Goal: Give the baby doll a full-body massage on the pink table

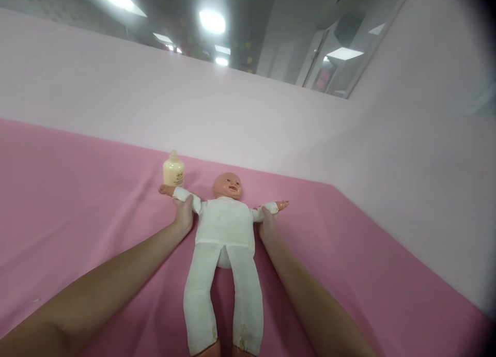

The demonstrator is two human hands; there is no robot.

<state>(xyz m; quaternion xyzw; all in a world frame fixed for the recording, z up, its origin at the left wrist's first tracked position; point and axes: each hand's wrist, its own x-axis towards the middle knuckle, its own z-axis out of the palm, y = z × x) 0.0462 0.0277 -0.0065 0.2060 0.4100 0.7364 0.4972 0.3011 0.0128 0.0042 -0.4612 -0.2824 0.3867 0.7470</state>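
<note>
A baby doll with a white cloth body and a hard plastic head lies on its back, arms spread out to both sides. My left hand is closed round the doll's arm on the left, below its plastic hand. On the other side, my right hand grips the doll's other arm, thumb on top. Most of my fingers are hidden under the doll's arms. Its legs stretch toward me, and the feet are cut off by the bottom of the view.
A cream-coloured bottle stands just behind the doll's hand on the left. Pink sheeting covers the surface, with soft creases. A pale wall rises behind it and along the right. Above is a window showing bright lights.
</note>
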